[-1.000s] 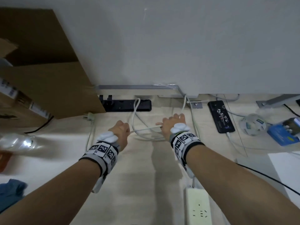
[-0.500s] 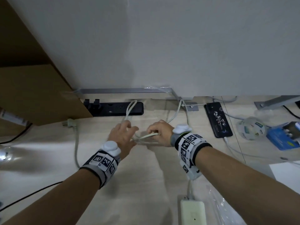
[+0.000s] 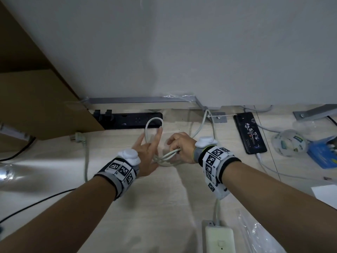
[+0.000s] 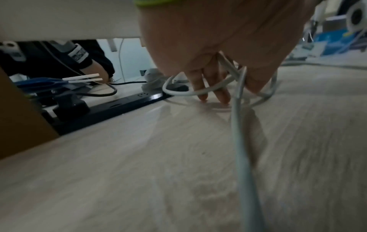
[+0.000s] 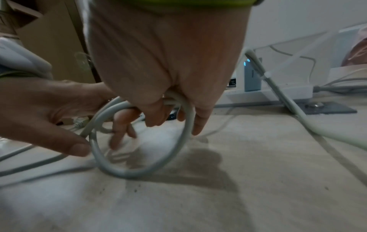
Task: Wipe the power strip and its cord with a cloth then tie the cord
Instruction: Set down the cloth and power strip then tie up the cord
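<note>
The white power strip [image 3: 219,239] lies at the near edge of the table, and its grey-white cord [image 3: 165,158] runs up past my right wrist. My right hand [image 3: 179,147] grips several gathered loops of this cord just above the table. My left hand [image 3: 149,143] is beside it with fingers spread straight, one loop of cord rising between them. In the right wrist view the right hand [image 5: 168,102] holds the coil [image 5: 184,141], and the left hand's [image 5: 59,113] thumb touches it. The cord's plug [image 3: 79,139] lies to the left.
A black power strip [image 3: 131,121] sits by the wall behind the hands. A cardboard box [image 3: 36,99] stands on the left. A phone [image 3: 249,132], a tape roll [image 3: 288,143] and a blue box [image 3: 322,154] are to the right. A thin black cable [image 3: 36,203] crosses near left.
A second ago both hands gripped the cord stretched between them. The hands came together, the left hand let go and spread its fingers through a loop, and the right hand now holds gathered loops.
</note>
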`<act>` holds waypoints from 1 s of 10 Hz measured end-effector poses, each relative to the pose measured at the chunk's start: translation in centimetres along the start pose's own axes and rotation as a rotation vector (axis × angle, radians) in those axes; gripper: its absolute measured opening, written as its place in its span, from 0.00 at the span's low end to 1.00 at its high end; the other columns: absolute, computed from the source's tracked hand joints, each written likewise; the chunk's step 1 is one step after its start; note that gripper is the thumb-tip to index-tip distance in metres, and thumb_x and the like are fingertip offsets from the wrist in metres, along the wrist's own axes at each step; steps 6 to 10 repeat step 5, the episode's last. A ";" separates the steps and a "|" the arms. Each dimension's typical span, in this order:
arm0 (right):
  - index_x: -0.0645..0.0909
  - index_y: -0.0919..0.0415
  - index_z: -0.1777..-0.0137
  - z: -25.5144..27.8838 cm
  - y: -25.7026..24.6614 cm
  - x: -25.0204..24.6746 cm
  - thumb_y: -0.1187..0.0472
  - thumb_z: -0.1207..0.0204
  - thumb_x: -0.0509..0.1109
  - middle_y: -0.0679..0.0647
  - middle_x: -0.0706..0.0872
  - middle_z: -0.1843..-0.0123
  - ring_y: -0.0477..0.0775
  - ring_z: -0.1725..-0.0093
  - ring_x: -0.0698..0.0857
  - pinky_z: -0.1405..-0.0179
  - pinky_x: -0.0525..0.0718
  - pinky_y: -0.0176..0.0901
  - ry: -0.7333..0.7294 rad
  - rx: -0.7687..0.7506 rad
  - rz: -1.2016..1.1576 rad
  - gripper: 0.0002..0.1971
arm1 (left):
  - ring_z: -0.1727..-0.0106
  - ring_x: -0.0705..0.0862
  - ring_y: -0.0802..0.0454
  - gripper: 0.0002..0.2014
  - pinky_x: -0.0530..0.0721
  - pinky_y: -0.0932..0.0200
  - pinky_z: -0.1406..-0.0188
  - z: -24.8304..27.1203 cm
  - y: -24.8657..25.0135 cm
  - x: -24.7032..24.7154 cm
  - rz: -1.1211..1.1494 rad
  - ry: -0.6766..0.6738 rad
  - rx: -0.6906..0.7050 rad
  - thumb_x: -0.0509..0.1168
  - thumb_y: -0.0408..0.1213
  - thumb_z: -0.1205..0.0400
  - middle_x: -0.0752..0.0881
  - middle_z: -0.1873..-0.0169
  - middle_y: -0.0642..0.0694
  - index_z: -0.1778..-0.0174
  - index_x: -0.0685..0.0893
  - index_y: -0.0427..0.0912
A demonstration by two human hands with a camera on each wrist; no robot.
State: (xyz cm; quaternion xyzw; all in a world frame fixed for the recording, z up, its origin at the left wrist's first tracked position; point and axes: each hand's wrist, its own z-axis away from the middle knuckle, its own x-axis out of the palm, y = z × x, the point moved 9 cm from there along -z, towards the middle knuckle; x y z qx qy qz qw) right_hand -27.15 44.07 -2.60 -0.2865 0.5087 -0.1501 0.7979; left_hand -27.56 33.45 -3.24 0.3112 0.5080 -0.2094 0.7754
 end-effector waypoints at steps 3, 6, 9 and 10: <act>0.74 0.54 0.29 -1.1 0.8 -1.4 0.63 0.26 0.68 0.54 0.74 0.32 0.55 0.29 0.66 0.30 0.69 0.44 0.133 0.187 0.199 0.24 | 0.35 0.79 0.38 0.48 0.78 0.45 0.39 1.7 -7.2 1.1 -0.144 -0.293 -0.552 0.54 0.69 0.23 0.77 0.30 0.38 0.16 0.40 0.46; 0.58 0.48 0.19 0.8 -1.3 -1.9 0.60 0.30 0.72 0.53 0.60 0.20 0.56 0.19 0.53 0.25 0.68 0.54 0.132 0.204 0.175 0.40 | 0.55 0.78 0.46 0.63 0.67 0.57 0.70 1.2 -5.3 -0.2 -0.158 -0.320 -0.486 0.66 0.73 0.34 0.81 0.47 0.41 0.21 0.26 0.56; 0.58 0.48 0.19 0.8 -1.3 -1.9 0.60 0.30 0.72 0.53 0.60 0.20 0.56 0.19 0.53 0.25 0.68 0.54 0.132 0.204 0.175 0.40 | 0.55 0.78 0.46 0.63 0.67 0.57 0.70 1.2 -5.3 -0.2 -0.158 -0.320 -0.486 0.66 0.73 0.34 0.81 0.47 0.41 0.21 0.26 0.56; 0.58 0.48 0.19 0.8 -1.3 -1.9 0.60 0.30 0.72 0.53 0.60 0.20 0.56 0.19 0.53 0.25 0.68 0.54 0.132 0.204 0.175 0.40 | 0.55 0.78 0.46 0.63 0.67 0.57 0.70 1.2 -5.3 -0.2 -0.158 -0.320 -0.486 0.66 0.73 0.34 0.81 0.47 0.41 0.21 0.26 0.56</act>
